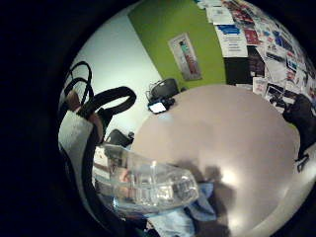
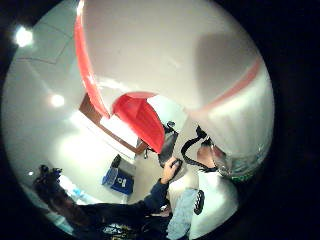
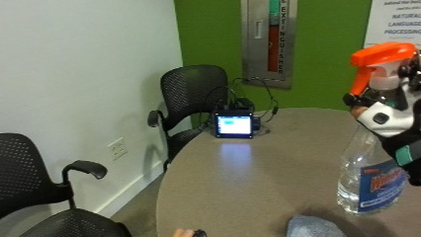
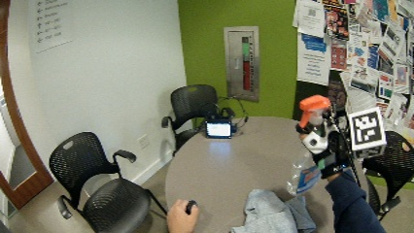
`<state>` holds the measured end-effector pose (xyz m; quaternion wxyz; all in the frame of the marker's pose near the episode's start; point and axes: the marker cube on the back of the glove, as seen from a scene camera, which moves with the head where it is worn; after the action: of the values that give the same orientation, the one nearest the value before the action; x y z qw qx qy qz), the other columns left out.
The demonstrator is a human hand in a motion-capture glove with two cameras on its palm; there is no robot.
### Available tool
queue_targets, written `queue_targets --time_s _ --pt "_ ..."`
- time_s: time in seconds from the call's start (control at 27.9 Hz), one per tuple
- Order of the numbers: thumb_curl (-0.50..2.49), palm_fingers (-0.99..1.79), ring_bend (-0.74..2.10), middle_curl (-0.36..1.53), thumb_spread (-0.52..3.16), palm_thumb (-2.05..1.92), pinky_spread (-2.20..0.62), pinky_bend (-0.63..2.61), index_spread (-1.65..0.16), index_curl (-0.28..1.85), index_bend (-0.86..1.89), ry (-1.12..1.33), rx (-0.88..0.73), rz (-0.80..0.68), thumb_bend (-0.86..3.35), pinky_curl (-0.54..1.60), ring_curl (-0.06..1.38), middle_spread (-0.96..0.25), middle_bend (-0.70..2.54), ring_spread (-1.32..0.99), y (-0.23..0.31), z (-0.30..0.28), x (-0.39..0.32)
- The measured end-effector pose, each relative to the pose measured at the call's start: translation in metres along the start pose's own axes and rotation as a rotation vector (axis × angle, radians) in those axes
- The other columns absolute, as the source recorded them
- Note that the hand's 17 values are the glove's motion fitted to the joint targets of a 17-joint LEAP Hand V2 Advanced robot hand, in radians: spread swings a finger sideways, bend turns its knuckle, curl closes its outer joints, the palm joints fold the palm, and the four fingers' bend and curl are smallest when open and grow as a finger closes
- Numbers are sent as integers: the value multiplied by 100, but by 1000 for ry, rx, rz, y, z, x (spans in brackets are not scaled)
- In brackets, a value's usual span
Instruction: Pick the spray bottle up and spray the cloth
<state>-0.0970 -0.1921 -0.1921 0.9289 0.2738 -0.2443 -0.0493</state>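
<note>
A round grey table (image 4: 232,160) fills the lower middle under a green wall (image 4: 200,43), black chairs (image 4: 97,194) at left, a grey cloth (image 4: 268,213) at bottom, while the gloved right hand (image 3: 398,123) grips the orange-topped spray bottle (image 3: 368,182) aloft at right.

The spray bottle (image 3: 375,163) is cut off at the outside view's 3 o'clock edge, and its neck is hidden by the gloved right hand (image 3: 395,123). Only the top of the cloth (image 3: 315,227) is seen at 6 o'clock. The label's small print cannot be read.
</note>
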Motion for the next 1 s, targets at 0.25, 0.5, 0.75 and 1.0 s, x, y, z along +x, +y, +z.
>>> queue_targets --time_s 0.25,0.5,0.75,1.0 --pt "74 128 63 54 46 98 -32 54 -30 56 16 -18 -20 8 -3 42 47 -20 54 -25 -30 28 -19" --pt "72 127 64 53 55 95 -32 55 -30 54 14 -132 -105 44 -4 42 47 -20 54 -25 -32 77 -25" --pt "70 126 64 53 62 94 -32 54 -29 52 14 -159 -176 56 -3 41 47 -20 53 -24 -25 118 -4" --pt "67 124 63 53 69 94 -33 50 -29 51 16 -189 -185 194 -3 40 47 -20 52 -25 8 140 40"
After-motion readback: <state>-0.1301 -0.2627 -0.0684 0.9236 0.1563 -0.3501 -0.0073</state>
